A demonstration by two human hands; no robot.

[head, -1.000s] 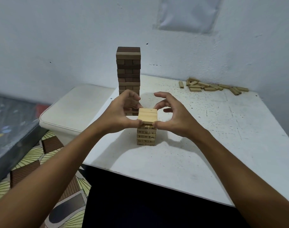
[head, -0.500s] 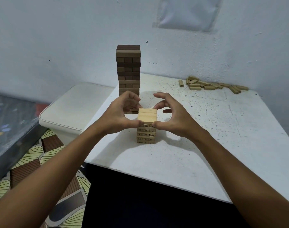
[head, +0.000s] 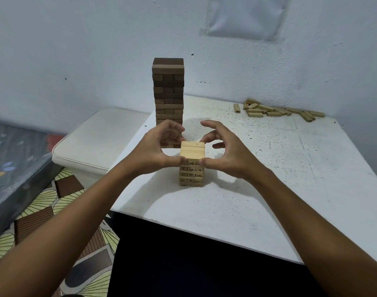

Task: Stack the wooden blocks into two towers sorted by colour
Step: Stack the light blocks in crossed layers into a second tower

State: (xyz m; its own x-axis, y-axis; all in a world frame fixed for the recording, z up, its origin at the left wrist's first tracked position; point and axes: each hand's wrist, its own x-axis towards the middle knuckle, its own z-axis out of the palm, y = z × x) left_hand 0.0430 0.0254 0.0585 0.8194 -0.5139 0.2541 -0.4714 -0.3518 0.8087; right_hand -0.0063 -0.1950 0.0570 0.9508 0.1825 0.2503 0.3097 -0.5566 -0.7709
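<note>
Light tower (head: 191, 166) sits mid-frame on the white table (head: 269, 189), dark tower (head: 168, 93) right behind it. Left hand (head: 155, 151) and right hand (head: 226, 155) pinch its top layer, thumbs at the front corners, fingers curled over the back. Spare light blocks (head: 277, 110) lie upper right, so I'd guess the right hand is nearer.

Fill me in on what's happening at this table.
A person is building block towers sorted by colour. Both hands, left hand and right hand, pinch the top layer of the short light tower from either side, squaring it up. The tall dark tower stands behind it, near the wall. A pile of loose light blocks lies at the far right of the white table, not yet stacked.
</note>
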